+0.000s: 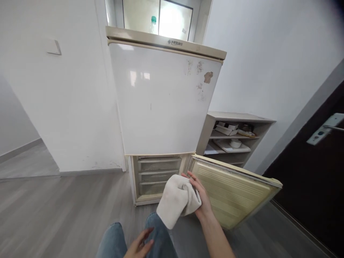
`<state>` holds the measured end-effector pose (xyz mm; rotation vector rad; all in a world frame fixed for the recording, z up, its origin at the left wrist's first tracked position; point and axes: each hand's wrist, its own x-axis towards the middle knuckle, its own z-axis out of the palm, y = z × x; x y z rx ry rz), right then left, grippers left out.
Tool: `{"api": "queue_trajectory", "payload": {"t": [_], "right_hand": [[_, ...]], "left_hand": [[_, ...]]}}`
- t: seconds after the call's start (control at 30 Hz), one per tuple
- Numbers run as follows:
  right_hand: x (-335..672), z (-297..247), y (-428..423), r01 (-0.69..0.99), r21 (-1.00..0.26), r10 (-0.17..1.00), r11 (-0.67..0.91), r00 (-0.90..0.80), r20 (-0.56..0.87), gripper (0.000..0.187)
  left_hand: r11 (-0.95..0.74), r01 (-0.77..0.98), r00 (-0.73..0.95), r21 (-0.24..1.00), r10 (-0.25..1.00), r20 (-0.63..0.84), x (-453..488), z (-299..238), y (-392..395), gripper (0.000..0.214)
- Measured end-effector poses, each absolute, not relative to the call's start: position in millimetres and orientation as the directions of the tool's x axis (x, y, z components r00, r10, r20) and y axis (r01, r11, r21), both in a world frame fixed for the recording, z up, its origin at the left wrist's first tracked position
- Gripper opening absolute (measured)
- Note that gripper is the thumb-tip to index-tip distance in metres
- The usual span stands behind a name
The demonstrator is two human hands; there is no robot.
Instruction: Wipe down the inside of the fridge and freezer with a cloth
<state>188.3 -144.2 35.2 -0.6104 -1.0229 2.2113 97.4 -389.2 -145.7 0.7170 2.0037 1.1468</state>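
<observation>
My right hand (200, 195) grips a folded white cloth (176, 199), which hangs in front of the lower compartment of the refrigerator (163, 100). The lower door (231, 190) is swung open to the right, just behind my right hand and forearm. Inside the compartment sit several clear drawers (158, 176), all pushed in; the cloth hides part of the lowest ones. My left hand (139, 243) is low, near my knee, with its fingers apart and nothing in it. The refrigerator's upper door is closed, with brown worn patches at its upper right.
A low shelf unit (242, 116) holding trays and a white cup (235, 143) stands right of the refrigerator. Farther right is a dark door (309, 172) with a metal handle. A green-capped bottle (153, 25) shows above the refrigerator's top. Grey wood-look floor (80, 211) lies below.
</observation>
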Motion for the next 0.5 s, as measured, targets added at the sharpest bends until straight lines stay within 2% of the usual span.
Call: {"api": "queue_trajectory", "payload": {"t": [0.03,0.07,0.13,0.17,0.23,0.3,0.4,0.5], "right_hand": [[187.3,36.2,-149.8,-0.334,-0.782,0.674,-0.527,-0.724,-0.145,0.048],[187.1,36.9,-154.8,-0.330,-0.776,0.656,-0.538,-0.742,-0.140,0.048],[188.4,37.5,-162.5,-0.324,-0.782,0.631,-0.533,-0.768,-0.111,0.048],[189.7,37.4,-165.2,-0.320,-0.794,0.620,-0.516,-0.779,-0.089,0.050],[193.2,36.7,-168.3,-0.311,-0.828,0.595,-0.467,-0.803,-0.034,0.056],[197.7,35.6,-168.7,-0.302,-0.863,0.574,-0.405,-0.819,0.018,0.063],[205.4,33.3,-165.4,-0.290,-0.914,0.582,-0.285,-0.809,0.075,0.071],[212.1,29.9,-159.8,-0.278,-0.950,0.624,-0.142,-0.770,0.132,0.071]], "left_hand": [[0.313,-0.059,-0.568,0.948,0.770,-0.289,97.0,-135.2,-378.4,0.075],[0.175,-0.216,-0.555,0.961,0.787,-0.268,98.1,-122.3,-367.7,0.083],[-0.011,-0.442,-0.506,0.897,0.829,-0.239,103.3,-92.0,-348.7,0.095],[-0.098,-0.503,-0.517,0.859,0.830,-0.208,106.2,-76.3,-341.2,0.090],[-0.187,-0.533,-0.546,0.825,0.821,-0.167,110.3,-48.6,-331.2,0.070],[-0.193,-0.444,-0.613,0.875,0.778,-0.139,109.6,-29.4,-327.0,0.062],[-0.118,-0.316,-0.666,0.941,0.734,-0.132,99.7,-14.8,-327.5,0.055],[-0.181,-0.347,-0.722,0.920,0.678,-0.139,85.8,-4.5,-332.1,0.051]]}}
